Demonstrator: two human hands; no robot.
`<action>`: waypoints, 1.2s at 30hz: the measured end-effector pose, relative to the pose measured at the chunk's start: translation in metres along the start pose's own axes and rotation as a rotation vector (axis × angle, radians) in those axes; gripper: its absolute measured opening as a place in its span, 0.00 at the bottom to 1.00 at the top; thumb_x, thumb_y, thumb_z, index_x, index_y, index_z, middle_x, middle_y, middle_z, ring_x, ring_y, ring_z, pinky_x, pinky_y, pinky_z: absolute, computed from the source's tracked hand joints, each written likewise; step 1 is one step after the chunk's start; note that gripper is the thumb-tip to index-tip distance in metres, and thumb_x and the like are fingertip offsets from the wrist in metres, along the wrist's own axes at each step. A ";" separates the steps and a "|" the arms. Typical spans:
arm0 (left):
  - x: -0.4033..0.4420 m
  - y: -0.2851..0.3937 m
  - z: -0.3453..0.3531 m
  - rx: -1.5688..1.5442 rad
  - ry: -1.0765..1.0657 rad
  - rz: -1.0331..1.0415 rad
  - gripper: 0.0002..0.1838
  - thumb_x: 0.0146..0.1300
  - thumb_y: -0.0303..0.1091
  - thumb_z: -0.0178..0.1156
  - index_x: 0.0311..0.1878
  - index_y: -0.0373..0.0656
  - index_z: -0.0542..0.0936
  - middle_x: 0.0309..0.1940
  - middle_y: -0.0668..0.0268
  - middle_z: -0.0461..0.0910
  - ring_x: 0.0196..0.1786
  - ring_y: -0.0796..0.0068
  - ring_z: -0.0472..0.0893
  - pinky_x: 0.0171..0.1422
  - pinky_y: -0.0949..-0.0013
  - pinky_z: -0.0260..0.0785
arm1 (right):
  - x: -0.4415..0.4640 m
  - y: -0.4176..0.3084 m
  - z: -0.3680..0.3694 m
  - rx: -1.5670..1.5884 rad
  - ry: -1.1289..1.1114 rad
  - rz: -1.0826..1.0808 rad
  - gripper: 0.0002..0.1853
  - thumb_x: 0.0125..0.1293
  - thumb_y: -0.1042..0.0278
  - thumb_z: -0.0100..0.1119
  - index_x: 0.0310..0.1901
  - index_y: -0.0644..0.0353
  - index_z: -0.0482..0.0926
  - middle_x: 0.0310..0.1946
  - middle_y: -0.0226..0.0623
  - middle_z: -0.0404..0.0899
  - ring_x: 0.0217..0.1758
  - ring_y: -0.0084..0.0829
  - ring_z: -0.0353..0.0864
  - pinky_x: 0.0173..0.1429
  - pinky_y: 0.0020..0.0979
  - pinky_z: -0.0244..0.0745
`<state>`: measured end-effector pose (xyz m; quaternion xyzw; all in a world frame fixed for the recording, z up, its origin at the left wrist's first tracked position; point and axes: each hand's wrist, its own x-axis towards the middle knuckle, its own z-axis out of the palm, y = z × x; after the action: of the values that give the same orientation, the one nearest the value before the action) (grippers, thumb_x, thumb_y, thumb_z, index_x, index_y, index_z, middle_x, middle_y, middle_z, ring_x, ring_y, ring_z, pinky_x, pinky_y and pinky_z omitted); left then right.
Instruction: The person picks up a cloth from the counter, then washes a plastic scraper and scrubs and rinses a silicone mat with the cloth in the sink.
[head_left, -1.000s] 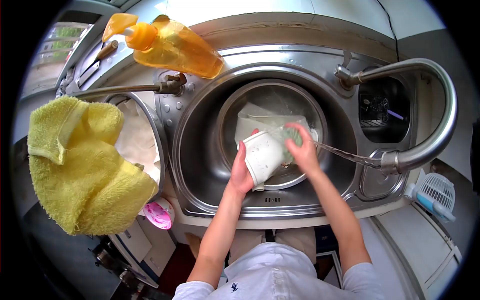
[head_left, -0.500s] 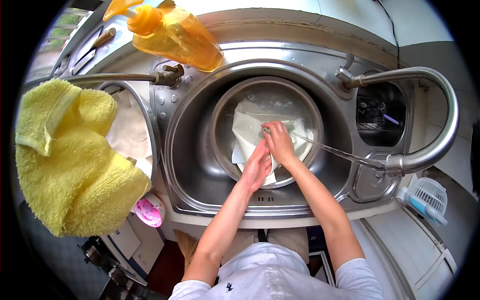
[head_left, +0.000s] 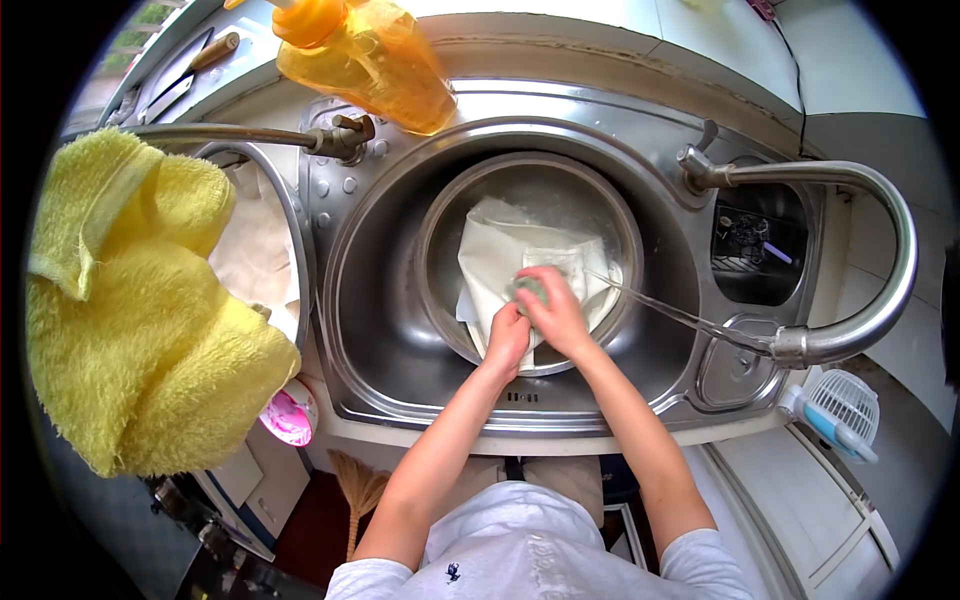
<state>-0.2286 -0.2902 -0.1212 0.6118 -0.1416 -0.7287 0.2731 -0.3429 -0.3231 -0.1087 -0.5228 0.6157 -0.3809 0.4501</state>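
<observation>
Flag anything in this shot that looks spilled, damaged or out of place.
Nothing looks spilled: the running water falls into the metal bowl. The ledge behind the sink stands out, though: patchy, brownish stains mark it.

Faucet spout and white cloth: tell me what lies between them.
In the head view, a water stream runs from the spout toward the cloth, passing above the sink and basin rim.

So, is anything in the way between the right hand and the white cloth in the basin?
Only the greenish pad held in the right hand, over the white cloth; whether it touches is unclear. The water stream comes in on the hand's right side, not between them. Nothing else visible blocks it.
</observation>
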 end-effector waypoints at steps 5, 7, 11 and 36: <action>0.002 -0.030 -0.017 -0.029 0.071 0.037 0.14 0.68 0.26 0.48 0.53 0.33 0.75 0.43 0.63 0.81 0.44 0.78 0.78 0.51 0.74 0.69 | 0.017 0.035 0.019 -0.632 -0.305 -0.219 0.12 0.56 0.67 0.59 0.43 0.54 0.75 0.41 0.33 0.75 0.45 0.40 0.77 0.43 0.40 0.77; -0.002 -0.028 -0.015 0.004 0.117 0.048 0.14 0.68 0.26 0.49 0.54 0.31 0.74 0.44 0.62 0.81 0.45 0.77 0.79 0.52 0.74 0.69 | 0.031 0.051 0.005 -0.693 -0.200 -0.406 0.12 0.54 0.69 0.57 0.42 0.54 0.75 0.42 0.33 0.74 0.44 0.36 0.78 0.40 0.37 0.79; -0.033 0.011 -0.014 -0.014 0.084 0.091 0.14 0.69 0.27 0.50 0.54 0.30 0.74 0.44 0.60 0.81 0.44 0.76 0.79 0.50 0.74 0.70 | 0.056 0.062 -0.033 -1.065 -0.145 -0.304 0.13 0.55 0.71 0.59 0.44 0.54 0.76 0.44 0.37 0.74 0.47 0.37 0.78 0.45 0.39 0.77; -0.066 0.077 -0.022 0.920 -0.057 0.829 0.13 0.61 0.35 0.61 0.48 0.44 0.78 0.38 0.60 0.81 0.41 0.58 0.80 0.42 0.61 0.72 | 0.046 -0.058 -0.062 -0.106 -0.826 0.049 0.21 0.56 0.63 0.61 0.52 0.56 0.75 0.45 0.43 0.78 0.41 0.39 0.77 0.49 0.37 0.72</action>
<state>-0.1830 -0.3122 -0.0305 0.5415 -0.6744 -0.4422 0.2376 -0.3868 -0.3779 -0.0423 -0.6393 0.4143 -0.0961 0.6407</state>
